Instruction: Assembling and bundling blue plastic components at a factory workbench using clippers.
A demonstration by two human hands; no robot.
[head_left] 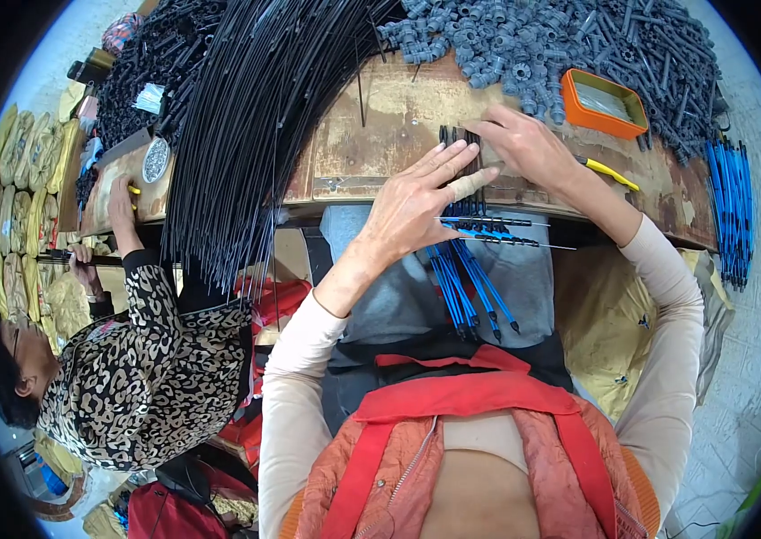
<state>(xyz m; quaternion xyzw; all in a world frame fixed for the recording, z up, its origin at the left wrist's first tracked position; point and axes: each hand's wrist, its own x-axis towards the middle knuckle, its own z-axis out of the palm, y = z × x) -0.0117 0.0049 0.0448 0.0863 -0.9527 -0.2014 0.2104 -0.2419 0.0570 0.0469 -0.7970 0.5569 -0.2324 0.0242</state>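
A bunch of blue rods with black ends [468, 283] lies across the table's front edge and hangs down over my lap. Their black upper ends [457, 135] rest on the wood under my hands. My left hand [416, 202] reaches over the bunch with its upper fingers stretched and one finger wrapped in a beige bandage. Near its thumb, thin rods with black fittings [502, 240] stick out sideways, held in that hand. My right hand [529, 148] has bent fingers at the black upper ends; what its fingertips pinch is hidden.
Grey plastic fittings [497, 54] are heaped at the back, beside an orange box [610, 103]. Yellow-handled pliers [610, 172] lie right of my hands. Long black rods [246, 117] sprawl on the left. A co-worker [142, 359] sits beyond them; more blue rods [731, 211] stand far right.
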